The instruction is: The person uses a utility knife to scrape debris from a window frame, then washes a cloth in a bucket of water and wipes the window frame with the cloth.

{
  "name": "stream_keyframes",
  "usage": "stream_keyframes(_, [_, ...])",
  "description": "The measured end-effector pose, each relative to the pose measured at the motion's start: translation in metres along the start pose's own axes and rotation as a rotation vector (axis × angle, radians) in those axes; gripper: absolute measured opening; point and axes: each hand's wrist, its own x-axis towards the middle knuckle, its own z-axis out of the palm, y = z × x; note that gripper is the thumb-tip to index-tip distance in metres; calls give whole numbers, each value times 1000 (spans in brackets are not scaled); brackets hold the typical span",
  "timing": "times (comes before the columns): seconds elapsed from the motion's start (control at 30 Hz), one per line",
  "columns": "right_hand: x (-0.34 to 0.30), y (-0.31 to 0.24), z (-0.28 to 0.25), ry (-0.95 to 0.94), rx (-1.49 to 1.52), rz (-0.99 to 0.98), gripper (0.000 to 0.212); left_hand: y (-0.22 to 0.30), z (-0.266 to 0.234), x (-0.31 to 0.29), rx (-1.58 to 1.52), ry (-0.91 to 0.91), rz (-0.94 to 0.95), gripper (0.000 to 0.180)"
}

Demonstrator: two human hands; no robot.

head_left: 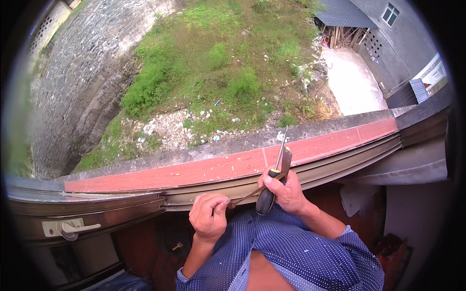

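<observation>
My right hand (292, 195) is closed round a screwdriver (264, 202) with a black and yellow handle. Its thin metal shaft points up and away over the sill. In the same hand is a flat, dark brown blade-like piece (286, 159), standing up beside the shaft. A narrow brown strip (251, 195) runs slantwise from my right thumb to my left hand (208, 218). My left fingers pinch the strip's lower end. Both hands are just inside the window frame (335, 170), in front of my dotted blue shirt.
A red tiled sill (208, 166) with small scattered crumbs lies past the frame, edged by a concrete ledge (330, 127). Beyond, the ground drops to a weedy plot (228, 72) and a stone wall (82, 77). At left, a window handle (77, 228) sticks out; grey cloth (412, 172) hangs at right.
</observation>
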Motion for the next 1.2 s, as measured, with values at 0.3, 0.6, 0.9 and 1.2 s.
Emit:
stream_keyframes(0.3, [13,9,22,-68,-180,-127,29,-33,-14,20,-91,-1,-330,9])
stream_keyframes(0.6, [15,18,29,-48,-233,-207,33,-47,-11,36,-224,-70,-427,13])
stream_keyframes(0.9, [14,17,27,-8,-262,-200,40,-71,-4,34,-195,-99,-420,10])
stream_keyframes(1.2, [32,34,26,-29,-118,-133,28,-88,13,34,34,-73,-377,20])
